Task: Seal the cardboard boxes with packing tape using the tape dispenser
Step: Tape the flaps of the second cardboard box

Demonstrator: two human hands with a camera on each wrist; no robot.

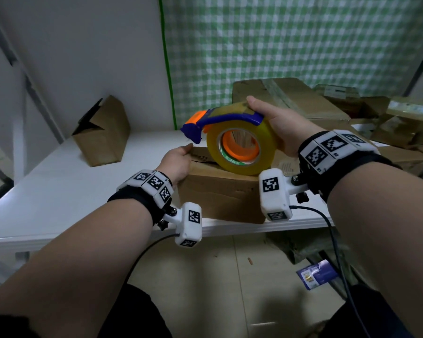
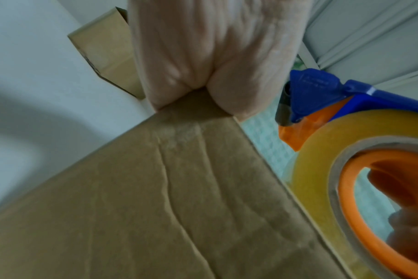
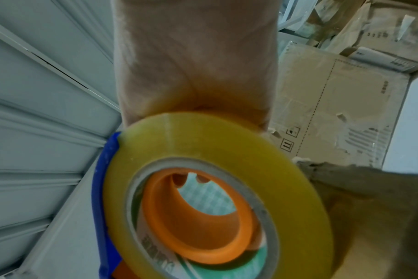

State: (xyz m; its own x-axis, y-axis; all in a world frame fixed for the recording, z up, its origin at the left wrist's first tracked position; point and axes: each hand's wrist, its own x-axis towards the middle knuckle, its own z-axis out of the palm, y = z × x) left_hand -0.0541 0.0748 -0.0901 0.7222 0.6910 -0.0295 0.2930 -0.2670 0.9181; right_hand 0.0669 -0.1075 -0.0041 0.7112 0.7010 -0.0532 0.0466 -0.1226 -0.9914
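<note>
- My left hand (image 1: 177, 163) rests on the top left edge of the cardboard box (image 1: 220, 193); from the head view its fingers lie over the top flap, and the left wrist view shows the palm pressed down on the box's far corner with nothing clasped in it.
- That box sits at the front edge of the white table (image 1: 59, 186), right between my two wrists.
- My right hand (image 1: 282, 126) grips the tape dispenser (image 1: 235, 132), thumb laid along the blue top arm and the palm wrapped round the back of the yellowish tape roll (image 1: 239, 148).
- The dispenser hangs just above the box top, its blue nose pointing left toward my left hand.
- Only the right wrist view shows two fingertips (image 3: 179, 179) of my right hand through the orange hub; only the left wrist view shows the creases running across the box's side.
- Count: one dispenser, one roll, one box under my hands, one open, tilted box (image 1: 103, 132) at the far left of the table, and a heap of cardboard boxes (image 1: 303, 103) at the right that I cannot count exactly.
</note>
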